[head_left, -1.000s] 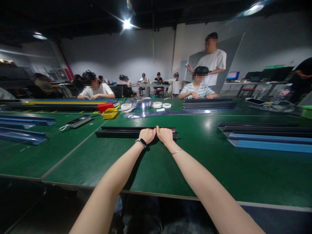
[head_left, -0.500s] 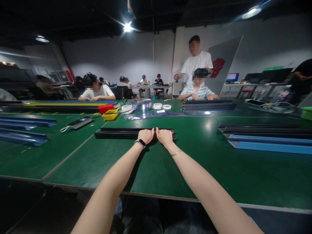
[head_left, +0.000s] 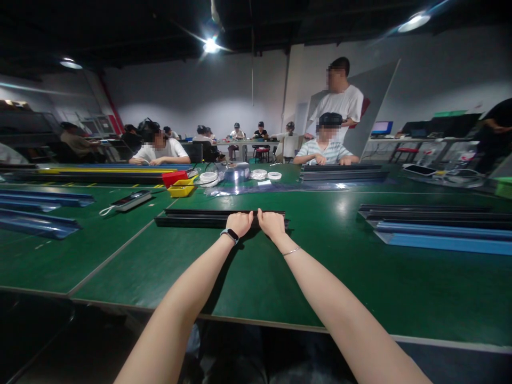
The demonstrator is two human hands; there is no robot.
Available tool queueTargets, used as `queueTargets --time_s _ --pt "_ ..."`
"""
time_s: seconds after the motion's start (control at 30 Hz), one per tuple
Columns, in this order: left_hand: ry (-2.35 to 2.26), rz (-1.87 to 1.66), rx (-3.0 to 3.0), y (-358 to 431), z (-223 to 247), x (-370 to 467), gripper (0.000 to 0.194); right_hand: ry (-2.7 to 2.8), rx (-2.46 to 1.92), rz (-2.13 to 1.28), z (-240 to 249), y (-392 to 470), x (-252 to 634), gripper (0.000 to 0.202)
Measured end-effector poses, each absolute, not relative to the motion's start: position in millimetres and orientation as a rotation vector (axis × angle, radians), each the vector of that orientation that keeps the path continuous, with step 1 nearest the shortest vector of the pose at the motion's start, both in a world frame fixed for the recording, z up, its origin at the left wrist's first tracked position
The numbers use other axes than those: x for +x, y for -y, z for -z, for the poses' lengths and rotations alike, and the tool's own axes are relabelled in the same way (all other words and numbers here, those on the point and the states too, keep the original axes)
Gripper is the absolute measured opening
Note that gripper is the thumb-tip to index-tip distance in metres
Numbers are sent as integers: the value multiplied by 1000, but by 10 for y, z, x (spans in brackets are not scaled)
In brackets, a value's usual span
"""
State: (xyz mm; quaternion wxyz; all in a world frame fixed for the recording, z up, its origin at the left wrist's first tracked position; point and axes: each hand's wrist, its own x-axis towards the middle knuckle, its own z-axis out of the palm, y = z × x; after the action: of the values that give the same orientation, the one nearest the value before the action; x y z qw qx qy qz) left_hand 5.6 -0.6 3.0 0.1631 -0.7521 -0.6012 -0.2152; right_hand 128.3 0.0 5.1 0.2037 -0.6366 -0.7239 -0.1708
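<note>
A long black channel-shaped profile (head_left: 192, 219) lies crosswise on the green table (head_left: 240, 277) in front of me. My left hand (head_left: 239, 223), with a watch at its wrist, is closed over the profile right of its middle. Close beside it, my right hand (head_left: 272, 224) grips the profile near its right end, a thin bracelet on that wrist. Both thumbs lie along the top and point toward each other with a small gap between them. The fingertips are hidden behind the profile.
Black and blue profiles (head_left: 444, 240) lie at right, with blue profiles (head_left: 40, 221) at left. A handheld device (head_left: 130, 201) with a strap, a yellow bin (head_left: 182, 188), a red bin (head_left: 174, 177) and tape rolls (head_left: 259, 174) are farther back. Co-workers sit across the table.
My right hand has shifted very slightly right along the profile, widening the gap between the thumbs. My left hand stays put. A standing person in the background has moved right.
</note>
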Motion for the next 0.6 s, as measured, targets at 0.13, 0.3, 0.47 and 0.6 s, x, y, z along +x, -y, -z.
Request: queueTargets --time_s 0.13,0.3,0.47,0.6 --pt "1706 620 -2156 0 -25 50 58 2056 -1804 455 -61 -1 1273 63" --pt "1725 584 -2163 -26 -36 21 60 1991 -1738 477 -63 12 1279 61" --pt "1756 571 -2099 -27 -40 -5 62 2000 -1751 468 -59 11 1276 61" --pt "1669 612 -2121 12 -39 12 58 2030 -1787 455 -50 -9 1272 61"
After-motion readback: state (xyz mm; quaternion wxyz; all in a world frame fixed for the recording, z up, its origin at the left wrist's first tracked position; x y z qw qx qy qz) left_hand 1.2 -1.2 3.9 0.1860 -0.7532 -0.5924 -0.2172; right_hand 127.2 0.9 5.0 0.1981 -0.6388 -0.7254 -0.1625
